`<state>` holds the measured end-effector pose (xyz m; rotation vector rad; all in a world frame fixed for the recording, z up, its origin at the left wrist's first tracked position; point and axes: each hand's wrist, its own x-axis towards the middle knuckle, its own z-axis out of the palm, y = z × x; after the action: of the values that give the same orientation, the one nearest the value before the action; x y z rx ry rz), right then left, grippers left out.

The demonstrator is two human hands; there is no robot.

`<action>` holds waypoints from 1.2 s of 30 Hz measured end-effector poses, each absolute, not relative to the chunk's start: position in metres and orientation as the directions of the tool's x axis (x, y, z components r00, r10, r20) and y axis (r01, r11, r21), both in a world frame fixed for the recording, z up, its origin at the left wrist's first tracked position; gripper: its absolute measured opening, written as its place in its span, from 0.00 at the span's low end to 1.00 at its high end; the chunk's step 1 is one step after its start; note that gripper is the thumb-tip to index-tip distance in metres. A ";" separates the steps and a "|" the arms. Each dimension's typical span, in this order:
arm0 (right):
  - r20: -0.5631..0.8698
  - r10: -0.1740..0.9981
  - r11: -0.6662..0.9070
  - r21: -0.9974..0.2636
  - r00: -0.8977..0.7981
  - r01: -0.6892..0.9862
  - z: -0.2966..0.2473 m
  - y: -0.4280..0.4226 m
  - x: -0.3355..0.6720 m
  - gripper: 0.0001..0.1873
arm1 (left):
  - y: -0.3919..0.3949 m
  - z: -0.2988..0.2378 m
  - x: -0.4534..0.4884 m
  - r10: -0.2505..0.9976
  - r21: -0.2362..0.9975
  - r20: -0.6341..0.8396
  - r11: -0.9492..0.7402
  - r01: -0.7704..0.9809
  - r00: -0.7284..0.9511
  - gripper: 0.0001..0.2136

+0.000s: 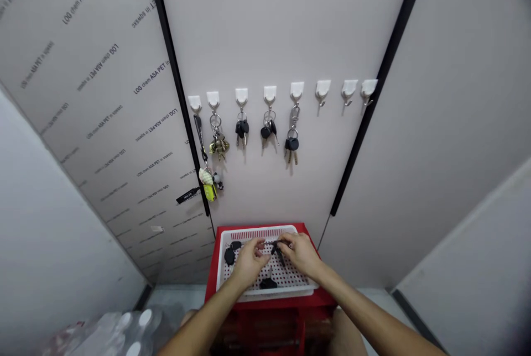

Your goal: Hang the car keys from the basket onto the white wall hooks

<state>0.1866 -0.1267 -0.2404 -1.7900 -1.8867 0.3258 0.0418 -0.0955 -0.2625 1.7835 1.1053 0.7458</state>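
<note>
Five of eight hooks (297, 89) hold hung keys (292, 145), so from far off I guess over half is done. I see the right hand (302, 254) pinch a dark key bunch (280, 256) in the white basket (286, 292). I can't tell if the curled left hand (249, 261) holds any. More black keys (268, 283) lie there, likely left to do.

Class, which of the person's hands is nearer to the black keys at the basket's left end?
Left. The left hand is just right of those black keys; the right hand is farther away, at the right half of the basket.
</note>
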 end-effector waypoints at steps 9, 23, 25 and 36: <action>0.069 0.995 0.050 -0.965 0.065 0.256 -0.223 -0.125 0.177 0.10 | -0.095 -0.242 0.056 0.864 0.999 0.000 -0.022 0.037 0.503 0.07; 0.134 0.991 0.130 -0.986 0.027 0.101 -0.216 -0.130 0.179 0.08 | -0.086 -0.210 0.051 0.878 0.850 0.164 -0.357 0.387 0.450 0.04; 0.202 0.979 0.199 -0.969 0.008 0.150 -0.216 -0.130 0.179 0.06 | -0.087 -0.201 0.052 0.851 0.781 0.241 -0.456 0.428 0.467 0.05; 0.303 0.948 0.260 -0.910 0.092 0.323 -0.204 -0.136 0.195 0.09 | -0.081 -0.175 0.058 0.847 0.860 0.071 -0.319 0.398 0.527 0.03</action>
<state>0.1953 -0.1359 -0.2042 -1.2675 -1.4451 0.7258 0.0577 -0.0809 -0.1749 1.9226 1.0181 0.6722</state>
